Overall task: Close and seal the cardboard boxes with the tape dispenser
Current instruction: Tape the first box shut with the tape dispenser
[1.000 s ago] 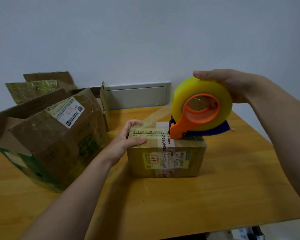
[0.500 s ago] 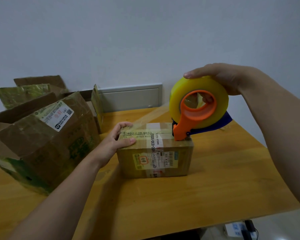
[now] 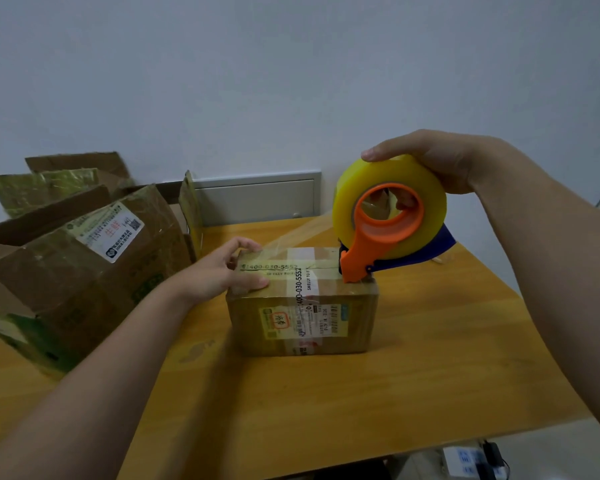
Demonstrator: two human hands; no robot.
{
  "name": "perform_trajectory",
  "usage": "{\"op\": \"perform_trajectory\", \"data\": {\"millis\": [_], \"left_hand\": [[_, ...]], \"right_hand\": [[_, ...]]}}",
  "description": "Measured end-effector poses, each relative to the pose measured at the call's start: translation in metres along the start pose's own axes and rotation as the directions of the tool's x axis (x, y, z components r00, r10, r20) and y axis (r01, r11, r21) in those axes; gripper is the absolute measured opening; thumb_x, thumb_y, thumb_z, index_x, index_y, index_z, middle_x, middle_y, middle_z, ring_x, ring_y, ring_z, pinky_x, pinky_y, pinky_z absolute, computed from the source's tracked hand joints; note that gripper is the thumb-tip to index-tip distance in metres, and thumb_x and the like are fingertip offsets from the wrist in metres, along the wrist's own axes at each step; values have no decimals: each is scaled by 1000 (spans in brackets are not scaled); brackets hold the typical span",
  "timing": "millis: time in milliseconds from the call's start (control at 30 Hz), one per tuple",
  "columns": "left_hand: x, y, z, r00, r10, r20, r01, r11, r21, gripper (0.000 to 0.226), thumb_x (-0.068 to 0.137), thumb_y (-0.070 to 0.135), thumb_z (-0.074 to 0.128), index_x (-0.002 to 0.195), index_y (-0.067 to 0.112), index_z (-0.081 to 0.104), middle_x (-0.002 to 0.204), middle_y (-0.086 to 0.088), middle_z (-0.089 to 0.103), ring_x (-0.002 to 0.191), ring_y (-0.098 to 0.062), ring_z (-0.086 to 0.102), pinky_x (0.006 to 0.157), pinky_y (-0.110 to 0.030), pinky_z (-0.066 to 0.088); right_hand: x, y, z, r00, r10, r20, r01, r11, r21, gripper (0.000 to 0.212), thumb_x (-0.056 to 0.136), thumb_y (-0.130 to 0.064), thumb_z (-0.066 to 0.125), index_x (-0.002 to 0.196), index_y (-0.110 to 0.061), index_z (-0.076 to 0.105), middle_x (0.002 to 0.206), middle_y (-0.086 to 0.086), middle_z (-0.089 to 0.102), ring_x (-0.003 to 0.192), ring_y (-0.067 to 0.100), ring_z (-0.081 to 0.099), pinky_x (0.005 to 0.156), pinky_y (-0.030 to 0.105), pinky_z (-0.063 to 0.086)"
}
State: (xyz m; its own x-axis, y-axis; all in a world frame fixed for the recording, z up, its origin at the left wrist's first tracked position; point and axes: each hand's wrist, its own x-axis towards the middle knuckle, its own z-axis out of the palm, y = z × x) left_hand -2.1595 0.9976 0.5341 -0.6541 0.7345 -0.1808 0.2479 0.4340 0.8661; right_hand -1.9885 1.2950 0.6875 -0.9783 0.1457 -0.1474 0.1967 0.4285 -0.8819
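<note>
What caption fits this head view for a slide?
Left hand holds the small box while the right hand presses the tape dispenser onto its top.

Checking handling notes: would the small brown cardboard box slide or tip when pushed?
Probably slides: the small brown cardboard box rests on a smooth wooden table, and the left hand holds it against the yellow-and-orange tape dispenser. Tipping seems unlikely; it looks low and wide.
</note>
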Motion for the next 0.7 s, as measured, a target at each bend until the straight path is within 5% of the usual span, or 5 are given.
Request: {"op": "perform_trajectory", "data": {"millis": [167, 333, 467, 600, 700], "left_hand": [[-1, 66, 2, 991, 131, -10, -118, 920, 373, 89, 68, 44, 93, 144, 43, 45, 150, 9, 42, 135, -18, 45, 111, -42, 42], [4, 131, 37, 892, 452, 21, -444, 865, 236, 90, 66, 66, 86, 145, 44, 49, 137, 16, 57, 124, 0, 56, 97, -24, 46], [24, 153, 50, 883, 468, 26, -462, 860, 214, 87, 67, 62, 88, 143, 35, 53, 126, 4, 65, 111, -11, 68, 94, -39, 59], [38, 139, 54, 877, 479, 26, -478, 868, 130, 57, 79, 38, 88, 129, 24, 64, 116, -1, 74, 102, -20, 73, 94, -51, 58], [44, 124, 57, 888, 445, 111, -457, 881, 123, 71, 72, 42, 93, 134, 32, 60, 121, -3, 73, 108, -22, 73, 99, -51, 56]], "right_hand": [[-4, 5, -2, 1000, -3, 12, 3, 1000, 11, 41, 80, -51, 66, 98, -15, 71, 83, 4, 75, 65, 16, 70, 67, 35, 54], [-8, 7, -5, 1000, -12, 3, 12, 1000, 10, 45, 78, -52, 66, 104, -15, 71, 85, 3, 76, 69, 16, 72, 62, 30, 57], [-7, 8, -7, 999, -34, 8, 34, 998, -45, 57, 78, -57, 65, 117, -16, 70, 102, 6, 78, 86, 22, 76, 73, 35, 57], [-4, 9, -6, 997, -75, 10, 75, 996, -56, 45, 82, -57, 61, 96, -16, 72, 79, -1, 75, 68, 13, 71, 72, 35, 51], [-5, 14, -9, 994, -106, 26, 107, 993, -58, 45, 86, -59, 64, 97, -17, 72, 83, -1, 76, 72, 13, 72, 72, 33, 52]]}}
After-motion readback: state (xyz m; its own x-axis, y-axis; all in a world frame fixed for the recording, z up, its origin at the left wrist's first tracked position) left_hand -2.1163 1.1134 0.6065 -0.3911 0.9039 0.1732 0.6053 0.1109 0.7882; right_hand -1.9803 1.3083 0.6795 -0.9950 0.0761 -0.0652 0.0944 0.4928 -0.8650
